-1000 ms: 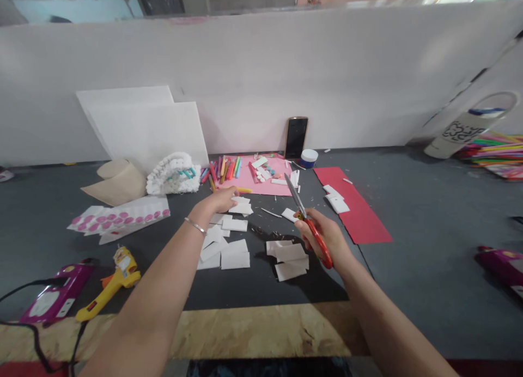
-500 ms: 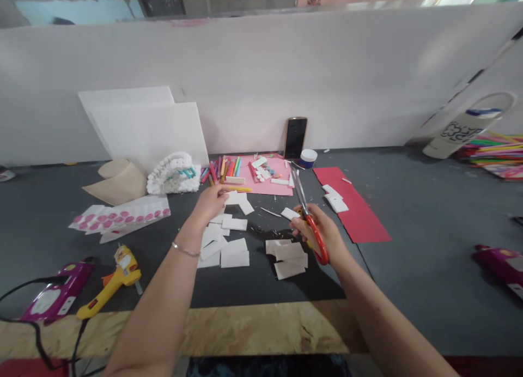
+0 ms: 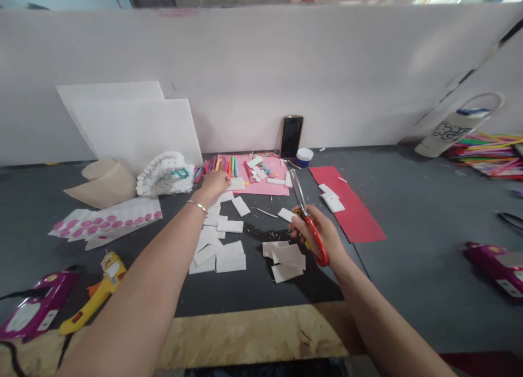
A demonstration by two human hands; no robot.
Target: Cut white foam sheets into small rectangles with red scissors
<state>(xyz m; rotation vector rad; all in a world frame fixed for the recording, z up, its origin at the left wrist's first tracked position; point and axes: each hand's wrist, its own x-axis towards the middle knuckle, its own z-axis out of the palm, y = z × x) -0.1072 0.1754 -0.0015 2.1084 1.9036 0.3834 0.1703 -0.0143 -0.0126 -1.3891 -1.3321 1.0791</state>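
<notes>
My left hand (image 3: 216,183) reaches over the left end of the pink sheet (image 3: 269,190), beside a row of coloured sticks (image 3: 229,164). Its fingers curl down; anything between them is hidden. A yellow tip (image 3: 245,184) shows past a white strip (image 3: 236,184) near those fingers. In my right hand (image 3: 321,232) are scissors with red handles (image 3: 315,239), their blades pointing away from me. Something small and yellow also shows by the right fingers. White rectangular pieces (image 3: 231,256) lie in front of the left hand, and another pile (image 3: 288,254) lies below the right hand.
A red sheet (image 3: 359,219) bears white pieces on the right. A phone (image 3: 291,137) leans on the wall near a small jar (image 3: 304,158). At left are a yellow glue gun (image 3: 96,298), a purple device (image 3: 38,306) and a white fluffy item (image 3: 163,175). A bottle (image 3: 451,132) stands far right.
My left hand has moved forward to the coloured sticks. The yellow stick it held across the white strip is now mostly out of sight. My right hand keeps the scissors in nearly the same place.
</notes>
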